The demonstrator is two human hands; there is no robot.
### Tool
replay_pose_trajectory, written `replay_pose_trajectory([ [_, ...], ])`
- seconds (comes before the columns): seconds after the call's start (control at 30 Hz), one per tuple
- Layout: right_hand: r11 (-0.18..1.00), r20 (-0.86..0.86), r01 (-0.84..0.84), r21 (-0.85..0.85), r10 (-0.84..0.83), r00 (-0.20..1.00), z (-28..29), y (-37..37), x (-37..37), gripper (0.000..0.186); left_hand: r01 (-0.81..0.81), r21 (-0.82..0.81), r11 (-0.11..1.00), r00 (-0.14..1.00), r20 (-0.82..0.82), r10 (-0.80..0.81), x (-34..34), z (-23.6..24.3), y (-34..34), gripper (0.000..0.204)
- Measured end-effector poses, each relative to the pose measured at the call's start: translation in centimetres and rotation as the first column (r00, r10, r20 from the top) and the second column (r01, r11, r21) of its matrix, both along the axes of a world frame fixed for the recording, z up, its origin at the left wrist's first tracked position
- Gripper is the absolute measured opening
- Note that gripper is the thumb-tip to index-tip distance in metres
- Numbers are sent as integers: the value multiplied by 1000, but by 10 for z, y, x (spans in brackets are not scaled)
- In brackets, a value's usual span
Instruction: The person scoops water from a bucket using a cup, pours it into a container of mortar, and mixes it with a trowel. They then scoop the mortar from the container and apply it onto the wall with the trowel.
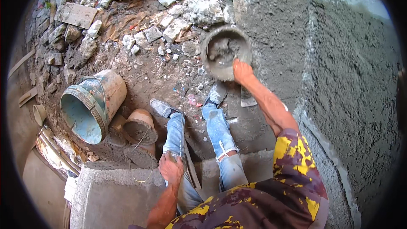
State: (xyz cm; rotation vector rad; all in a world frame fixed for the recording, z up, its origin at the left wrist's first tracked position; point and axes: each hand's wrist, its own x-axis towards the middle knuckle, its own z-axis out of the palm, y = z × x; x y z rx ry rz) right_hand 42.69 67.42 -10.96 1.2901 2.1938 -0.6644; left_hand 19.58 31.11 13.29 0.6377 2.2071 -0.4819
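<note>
My right hand (243,71) is closed at the near right rim of a round, mortar-smeared basin (206,55). Wet grey mortar (224,51) lies inside the basin in lumps. What the fingers grip is hidden by the hand itself; a tool handle or the rim cannot be told apart. My left hand (171,168) rests on my left knee, fingers draped over the denim, holding nothing. Close below the basin, beside my right forearm, lies a flat grey piece (248,97), partly covered.
Left of my feet, a large paint-stained bucket (114,85) lies tipped beside a smaller mortar-crusted bucket (144,116). Broken stones and rubble (176,29) cover the far ground. A rough plastered wall (356,76) runs along the right. A concrete ledge (123,199) is at lower left.
</note>
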Motion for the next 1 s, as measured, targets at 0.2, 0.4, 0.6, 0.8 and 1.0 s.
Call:
replay_pose_trajectory([
  [0.2,988,37,-150,-47,152,988,72,-11,12,29,-25,-6,1000,1000,-7,25,-3,-3,-13,55],
  [0.4,951,108,-225,214,206,973,105,77,-25,16,-62,-17,998,998,-6,62,-10,-1,-14,55],
  [0.6,853,199,-486,190,451,870,-6,19,-39,18,-119,-44,992,990,67,122,-8,-3,-9,62],
  [0.8,948,156,-303,-101,316,936,77,-1,-35,33,-120,-49,992,991,52,123,-14,-1,-22,59],
  [1.0,997,189,38,64,-49,981,67,47,32,27,-79,17,997,997,22,78,-17,6,-16,55],
])
